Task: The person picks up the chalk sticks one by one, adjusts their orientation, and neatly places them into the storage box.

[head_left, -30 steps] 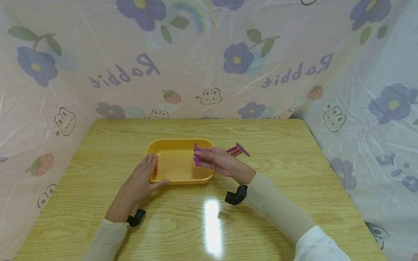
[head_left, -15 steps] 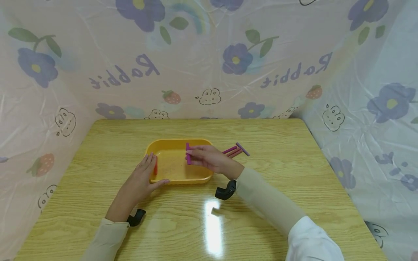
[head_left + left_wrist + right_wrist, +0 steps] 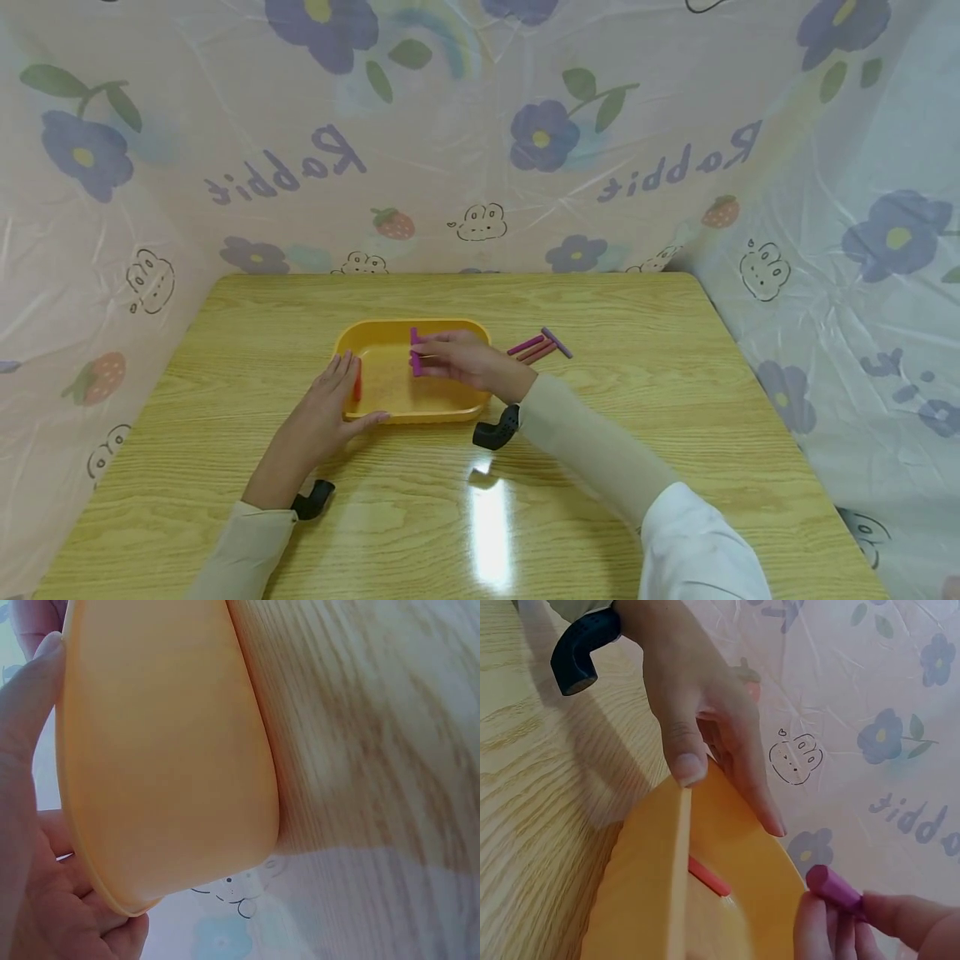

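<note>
A yellow plastic basin [image 3: 386, 385] stands on the table, with a red stick [image 3: 357, 383] lying inside at its left end. My left hand [image 3: 322, 408] holds the basin's left end, thumb at the front rim and fingers over the side. In the left wrist view, fingertips curl round the rim of the basin [image 3: 172, 750]. Above the basin's middle, my right hand [image 3: 463, 358] pinches a purple crayon-like stick [image 3: 415, 335]. Close up in the right wrist view, this purple stick [image 3: 834, 889] has faceted sides, and thumb and fingers grip it.
To the basin's right lie a magenta stick [image 3: 525, 345], brownish-red sticks [image 3: 538, 354] and, crosswise at their end, a lilac stick [image 3: 557, 342]. A patterned curtain [image 3: 420, 167] encloses the wood-grain table [image 3: 615, 467] at the back and sides.
My right hand has moved left with the purple stick, from the basin's right side to over its middle. The left hand and the basin have stayed put.
</note>
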A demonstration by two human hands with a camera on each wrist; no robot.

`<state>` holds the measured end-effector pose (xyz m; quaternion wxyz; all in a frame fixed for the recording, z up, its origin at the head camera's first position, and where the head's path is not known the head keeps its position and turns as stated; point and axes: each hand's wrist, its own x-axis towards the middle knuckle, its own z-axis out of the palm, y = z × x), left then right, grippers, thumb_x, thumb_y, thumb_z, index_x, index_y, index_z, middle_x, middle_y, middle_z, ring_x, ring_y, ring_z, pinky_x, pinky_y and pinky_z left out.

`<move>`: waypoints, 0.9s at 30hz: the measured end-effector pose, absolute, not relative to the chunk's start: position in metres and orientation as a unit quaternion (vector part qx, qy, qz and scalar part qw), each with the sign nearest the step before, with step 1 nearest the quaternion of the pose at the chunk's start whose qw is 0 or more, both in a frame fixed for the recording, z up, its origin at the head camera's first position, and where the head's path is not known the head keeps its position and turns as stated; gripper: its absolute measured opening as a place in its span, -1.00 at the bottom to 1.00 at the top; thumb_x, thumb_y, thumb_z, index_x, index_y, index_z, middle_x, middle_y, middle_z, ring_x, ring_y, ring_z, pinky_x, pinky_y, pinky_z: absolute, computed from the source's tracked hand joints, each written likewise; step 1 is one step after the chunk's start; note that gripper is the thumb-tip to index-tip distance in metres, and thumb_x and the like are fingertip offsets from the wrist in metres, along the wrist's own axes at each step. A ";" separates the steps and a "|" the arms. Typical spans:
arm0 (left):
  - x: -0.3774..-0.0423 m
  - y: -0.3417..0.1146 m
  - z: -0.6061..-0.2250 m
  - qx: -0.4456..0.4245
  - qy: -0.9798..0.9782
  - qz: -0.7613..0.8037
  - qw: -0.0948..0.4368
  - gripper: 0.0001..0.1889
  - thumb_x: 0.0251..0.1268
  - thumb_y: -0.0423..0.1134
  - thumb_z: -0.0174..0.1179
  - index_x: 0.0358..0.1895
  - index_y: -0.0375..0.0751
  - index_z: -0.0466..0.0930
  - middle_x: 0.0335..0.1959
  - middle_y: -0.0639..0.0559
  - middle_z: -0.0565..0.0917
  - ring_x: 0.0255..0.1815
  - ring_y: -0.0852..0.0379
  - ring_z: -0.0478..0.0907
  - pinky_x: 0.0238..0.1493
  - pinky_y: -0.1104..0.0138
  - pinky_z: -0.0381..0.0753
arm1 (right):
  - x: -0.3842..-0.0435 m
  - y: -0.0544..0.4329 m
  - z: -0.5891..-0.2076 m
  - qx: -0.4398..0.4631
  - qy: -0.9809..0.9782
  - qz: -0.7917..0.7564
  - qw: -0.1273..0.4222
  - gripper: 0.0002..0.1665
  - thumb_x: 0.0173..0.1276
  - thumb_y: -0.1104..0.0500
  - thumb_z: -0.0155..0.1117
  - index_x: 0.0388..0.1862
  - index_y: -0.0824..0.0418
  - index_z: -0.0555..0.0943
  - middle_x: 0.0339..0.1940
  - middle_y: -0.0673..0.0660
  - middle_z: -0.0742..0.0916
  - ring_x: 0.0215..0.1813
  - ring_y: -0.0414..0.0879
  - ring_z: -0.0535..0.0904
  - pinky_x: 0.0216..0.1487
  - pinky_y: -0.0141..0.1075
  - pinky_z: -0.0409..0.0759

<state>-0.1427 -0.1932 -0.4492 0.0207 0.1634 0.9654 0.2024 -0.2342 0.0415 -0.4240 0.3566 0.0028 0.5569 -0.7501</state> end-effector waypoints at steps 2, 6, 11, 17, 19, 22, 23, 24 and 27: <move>-0.143 -0.193 -0.450 0.164 0.965 0.203 0.021 0.12 0.06 0.43 0.02 0.44 -0.39 -0.12 0.46 -0.26 -0.12 0.46 -0.18 -0.21 0.36 -0.07 -0.08 | -0.235 0.038 -0.424 0.006 0.560 -0.748 0.357 -0.59 0.37 0.31 0.13 0.13 0.50 0.43 0.17 0.42 0.48 -0.06 0.03 0.62 -0.04 -0.23 0.58; -0.143 -0.194 -0.450 0.165 0.966 0.199 0.019 0.12 0.05 0.44 0.00 0.44 -0.39 -0.11 0.46 -0.26 -0.12 0.46 -0.18 -0.21 0.36 -0.07 -0.07 | -0.237 0.031 -0.428 0.012 0.567 -0.742 0.358 -0.60 0.36 0.30 0.15 0.11 0.50 0.45 0.17 0.43 0.48 -0.14 -0.02 0.64 -0.06 -0.24 0.59; -0.143 -0.194 -0.451 0.169 0.966 0.196 0.014 0.12 0.05 0.44 0.00 0.43 -0.41 -0.09 0.46 -0.27 -0.11 0.46 -0.19 -0.19 0.35 -0.09 -0.05 | -0.240 0.023 -0.434 0.025 0.585 -0.729 0.356 -0.61 0.34 0.29 0.17 0.09 0.49 0.48 0.16 0.43 0.51 -0.16 -0.02 0.66 -0.11 -0.26 0.61; -0.143 -0.194 -0.450 0.172 0.965 0.198 0.013 0.12 0.06 0.43 0.02 0.43 -0.42 -0.09 0.45 -0.28 -0.10 0.45 -0.21 -0.18 0.35 -0.09 -0.05 | -0.244 0.017 -0.442 0.036 0.595 -0.719 0.356 -0.61 0.33 0.30 0.18 0.08 0.49 0.50 0.06 0.39 0.59 -0.20 -0.04 0.67 -0.15 -0.27 0.62; -0.143 -0.194 -0.450 0.173 0.965 0.197 0.013 0.12 0.06 0.44 0.01 0.43 -0.42 -0.09 0.45 -0.28 -0.10 0.45 -0.21 -0.18 0.35 -0.09 -0.05 | -0.245 0.015 -0.444 0.041 0.601 -0.716 0.353 -0.64 0.33 0.30 0.18 0.05 0.49 0.52 -0.01 0.36 0.63 -0.22 -0.04 0.67 -0.16 -0.27 0.62; -0.143 -0.194 -0.450 0.172 0.965 0.196 0.012 0.12 0.06 0.44 0.00 0.43 -0.42 -0.10 0.45 -0.28 -0.10 0.45 -0.20 -0.18 0.35 -0.08 -0.05 | -0.246 0.012 -0.447 0.046 0.611 -0.709 0.349 -0.68 0.32 0.29 0.19 0.00 0.46 0.56 -0.13 0.30 0.68 -0.22 -0.03 0.67 -0.16 -0.27 0.63; -0.143 -0.194 -0.450 0.172 0.965 0.196 0.012 0.12 0.06 0.44 0.00 0.43 -0.42 -0.10 0.45 -0.28 -0.10 0.45 -0.20 -0.18 0.35 -0.08 -0.05 | -0.246 0.011 -0.448 0.047 0.613 -0.708 0.348 -0.69 0.32 0.29 0.19 -0.02 0.45 0.57 -0.15 0.28 0.69 -0.21 -0.02 0.67 -0.17 -0.27 0.63; -0.143 -0.194 -0.450 0.171 0.965 0.196 0.012 0.12 0.06 0.45 0.00 0.43 -0.42 -0.10 0.45 -0.28 -0.10 0.45 -0.20 -0.18 0.35 -0.08 -0.05 | -0.247 0.010 -0.449 0.049 0.613 -0.707 0.348 -0.70 0.32 0.29 0.20 -0.02 0.45 0.58 -0.17 0.27 0.70 -0.20 -0.02 0.68 -0.16 -0.26 0.63; -0.144 -0.194 -0.450 0.172 0.965 0.198 0.011 0.12 0.06 0.44 0.00 0.43 -0.44 -0.09 0.45 -0.29 -0.09 0.45 -0.20 -0.18 0.36 -0.08 -0.05 | -0.247 0.007 -0.452 0.052 0.616 -0.704 0.348 -0.71 0.31 0.29 0.21 -0.03 0.43 0.59 -0.21 0.24 0.71 -0.19 -0.01 0.68 -0.17 -0.27 0.63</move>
